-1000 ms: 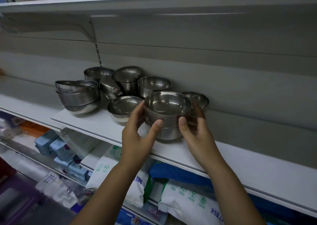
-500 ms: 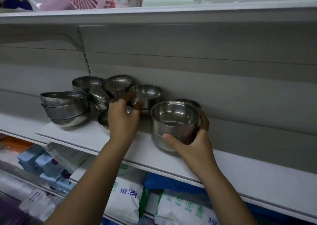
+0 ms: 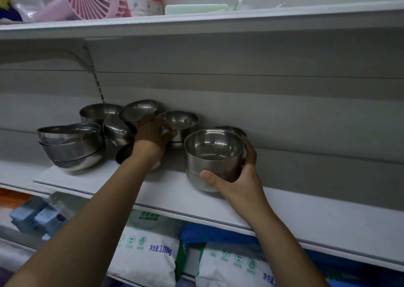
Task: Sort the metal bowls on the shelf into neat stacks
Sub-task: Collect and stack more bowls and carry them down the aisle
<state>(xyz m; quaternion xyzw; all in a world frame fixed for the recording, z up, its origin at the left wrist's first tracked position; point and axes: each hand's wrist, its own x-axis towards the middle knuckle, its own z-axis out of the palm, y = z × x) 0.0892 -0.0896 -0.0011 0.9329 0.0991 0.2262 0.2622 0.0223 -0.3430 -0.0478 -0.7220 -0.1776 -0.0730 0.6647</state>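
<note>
Far left of the shelf (image 3: 153,190): wide-bowl stack (image 3: 70,146), three or so nested, rims uneven, leaning slightly.

Just right of it: loose bowls (image 3: 115,129) in a jumble. One is upright at the back, one tipped on its side, one perched tilted on top, and one sits low in front, half hidden by the forearm.

Left hand (image 3: 153,133) is in among them, fingers bent against the lower wall of the rear bowl (image 3: 178,120), which stands upright near the back panel. Cannot tell whether they have closed on it.

Further right: nested stack (image 3: 214,155) of deeper bowls, at least two, standing on the shelf. Right hand (image 3: 240,177) wraps it, thumb across the front, fingers round the back. A hidden bowl (image 3: 231,130) peeks out behind.

Progress, as judged: two stacks begun, the middle cluster unsorted. Under halfway.
</note>
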